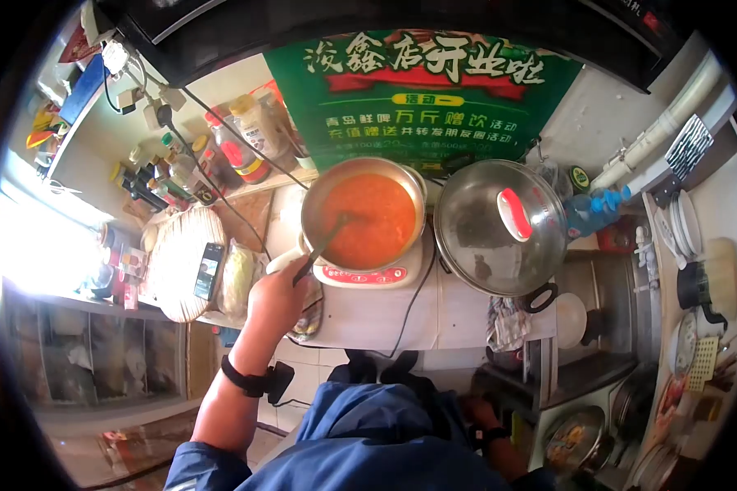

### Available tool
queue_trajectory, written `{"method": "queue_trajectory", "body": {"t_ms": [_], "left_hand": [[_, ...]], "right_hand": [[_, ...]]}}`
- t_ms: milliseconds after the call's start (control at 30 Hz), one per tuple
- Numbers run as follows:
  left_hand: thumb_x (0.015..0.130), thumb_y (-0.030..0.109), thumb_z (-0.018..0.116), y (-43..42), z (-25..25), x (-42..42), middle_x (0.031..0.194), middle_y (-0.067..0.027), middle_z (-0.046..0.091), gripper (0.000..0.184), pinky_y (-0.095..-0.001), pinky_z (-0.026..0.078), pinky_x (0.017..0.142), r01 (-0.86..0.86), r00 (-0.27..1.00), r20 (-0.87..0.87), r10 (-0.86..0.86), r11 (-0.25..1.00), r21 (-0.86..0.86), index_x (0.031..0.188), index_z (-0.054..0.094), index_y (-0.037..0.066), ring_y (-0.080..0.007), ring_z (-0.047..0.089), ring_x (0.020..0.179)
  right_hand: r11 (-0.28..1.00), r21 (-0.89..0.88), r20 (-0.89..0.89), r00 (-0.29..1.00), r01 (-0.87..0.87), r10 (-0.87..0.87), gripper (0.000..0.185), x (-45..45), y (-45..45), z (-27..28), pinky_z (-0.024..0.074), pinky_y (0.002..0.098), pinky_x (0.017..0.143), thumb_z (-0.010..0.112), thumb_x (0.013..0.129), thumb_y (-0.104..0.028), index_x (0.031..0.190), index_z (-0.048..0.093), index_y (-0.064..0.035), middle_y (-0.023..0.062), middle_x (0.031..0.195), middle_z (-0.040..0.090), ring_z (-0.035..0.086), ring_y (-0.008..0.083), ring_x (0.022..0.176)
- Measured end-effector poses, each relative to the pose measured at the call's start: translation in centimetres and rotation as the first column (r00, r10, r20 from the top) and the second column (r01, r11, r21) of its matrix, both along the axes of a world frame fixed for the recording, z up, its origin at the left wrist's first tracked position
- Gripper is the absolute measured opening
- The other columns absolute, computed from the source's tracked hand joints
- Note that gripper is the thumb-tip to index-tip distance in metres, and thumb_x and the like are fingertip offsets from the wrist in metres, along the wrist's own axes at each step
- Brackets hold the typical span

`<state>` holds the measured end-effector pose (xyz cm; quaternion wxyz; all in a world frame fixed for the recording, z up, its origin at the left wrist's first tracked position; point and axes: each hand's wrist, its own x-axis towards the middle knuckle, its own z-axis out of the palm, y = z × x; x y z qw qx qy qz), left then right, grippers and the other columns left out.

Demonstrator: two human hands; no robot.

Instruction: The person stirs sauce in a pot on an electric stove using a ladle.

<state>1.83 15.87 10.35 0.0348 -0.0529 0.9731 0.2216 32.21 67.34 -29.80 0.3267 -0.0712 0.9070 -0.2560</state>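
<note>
My left hand (277,296) is wrapped round the handle of a dark long-handled cooking utensil (323,247). The utensil's lower end dips into the red-orange soup (373,217), so its head is hidden. The soup is in a metal pot (306,214) standing on a white and red electric cooker (368,276). Low at my right side hangs my right hand (478,412), in shadow, its fingers too dark to make out.
Right of the pot stands a wide pan with a glass lid (475,237) and red knob. A folded cloth (508,323) lies by the counter edge. At left are a phone (208,270), a wrapped cabbage-like vegetable (237,282) and several bottles (184,172). A black cord (409,315) crosses the counter.
</note>
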Motion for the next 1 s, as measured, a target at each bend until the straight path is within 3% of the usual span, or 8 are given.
{"method": "queue_trajectory", "body": {"t_ms": [33, 233, 400, 533, 633, 733, 833, 1000], "left_hand": [[0.098, 0.024, 0.063, 0.2, 0.1, -0.2, 0.108, -0.0206, 0.076, 0.042, -0.0507, 0.056, 0.090, -0.002, 1.000, -0.012, 0.002, 1.000, 0.009, 0.139, 0.067, 0.016, -0.0415, 0.072, 0.102], [0.100, 0.023, 0.067, 0.8, -1.7, -2.0, 0.115, -0.0206, 0.075, 0.039, -0.0485, 0.057, 0.090, -0.011, 0.999, 0.045, 0.013, 0.999, -0.040, 0.138, 0.068, 0.015, -0.0407, 0.072, 0.105], [0.100, 0.027, 0.064, -0.2, -0.2, 0.0, 0.105, -0.0191, 0.076, 0.039, -0.0514, 0.056, 0.085, -0.003, 1.000, 0.019, 0.004, 0.998, -0.059, 0.138, 0.068, 0.020, -0.0407, 0.073, 0.097], [0.099, 0.025, 0.063, -0.7, -0.7, 0.6, 0.102, -0.0204, 0.076, 0.039, -0.0515, 0.057, 0.085, -0.029, 0.998, 0.052, 0.033, 0.996, -0.079, 0.138, 0.068, 0.019, -0.0419, 0.073, 0.095], [0.099, 0.025, 0.064, -0.5, -1.3, 0.3, 0.101, -0.0210, 0.076, 0.038, -0.0514, 0.057, 0.085, -0.027, 1.000, 0.013, 0.028, 0.998, -0.060, 0.137, 0.069, 0.018, -0.0422, 0.073, 0.094], [0.099, 0.025, 0.065, -0.6, 1.2, 0.2, 0.101, -0.0212, 0.076, 0.038, -0.0513, 0.057, 0.084, -0.053, 0.998, 0.032, 0.056, 0.996, -0.072, 0.136, 0.069, 0.018, -0.0425, 0.073, 0.094], [0.099, 0.024, 0.066, -1.7, 2.2, 2.0, 0.099, -0.0214, 0.076, 0.037, -0.0513, 0.057, 0.084, -0.029, 0.998, -0.049, 0.027, 0.999, -0.040, 0.136, 0.070, 0.018, -0.0430, 0.073, 0.094], [0.099, 0.024, 0.066, -1.5, -0.5, 0.8, 0.100, -0.0212, 0.076, 0.037, -0.0507, 0.057, 0.084, -0.026, 0.998, 0.051, 0.031, 0.994, -0.106, 0.135, 0.070, 0.017, -0.0423, 0.073, 0.094]], "right_hand": [[0.999, 0.010, -0.105, 0.994, -0.039, 0.040, 0.024, 0.2, 0.1, -0.2, 0.0609, 0.0504, 0.077, 0.070, 0.086, -0.025, 0.108, 0.075, -0.0172, 0.0138, 0.105, 0.076, 0.074, 0.0376, 0.094], [1.000, 0.022, -0.057, 0.998, 0.015, -0.013, 0.007, 1.6, 1.2, -3.2, 0.0600, 0.0515, 0.075, 0.075, 0.080, -0.023, 0.083, 0.076, -0.0168, 0.0132, 0.092, 0.076, 0.074, 0.0370, 0.090], [1.000, 0.018, 0.105, 0.994, 0.020, -0.021, 0.009, -0.7, -0.1, 2.6, 0.0583, 0.0522, 0.078, 0.073, 0.081, -0.023, 0.087, 0.077, -0.0174, 0.0127, 0.093, 0.076, 0.073, 0.0375, 0.091], [0.994, 0.099, 0.209, 0.978, -0.046, 0.025, 0.010, -1.8, -0.6, 3.3, 0.0573, 0.0520, 0.080, 0.071, 0.084, -0.023, 0.088, 0.077, -0.0167, 0.0127, 0.095, 0.076, 0.072, 0.0386, 0.093], [0.980, 0.125, 0.206, 0.971, -0.152, 0.124, 0.016, -1.8, -0.3, 3.1, 0.0573, 0.0528, 0.080, 0.070, 0.085, -0.024, 0.097, 0.078, -0.0170, 0.0133, 0.099, 0.077, 0.072, 0.0394, 0.095], [0.996, 0.032, -0.055, 0.995, -0.078, 0.080, 0.024, -0.2, 0.4, -1.3, 0.0575, 0.0534, 0.082, 0.069, 0.087, -0.026, 0.108, 0.077, -0.0182, 0.0145, 0.103, 0.077, 0.072, 0.0399, 0.099], [0.993, 0.047, -0.002, 0.994, -0.111, 0.111, 0.031, 0.6, 1.2, -3.9, 0.0579, 0.0537, 0.085, 0.069, 0.089, -0.027, 0.118, 0.075, -0.0187, 0.0153, 0.109, 0.077, 0.072, 0.0402, 0.102], [0.988, 0.098, 0.074, 0.991, -0.119, 0.112, 0.031, -1.0, 0.6, -0.9, 0.0582, 0.0536, 0.086, 0.070, 0.088, -0.027, 0.117, 0.075, -0.0179, 0.0156, 0.112, 0.076, 0.072, 0.0402, 0.103]]}}
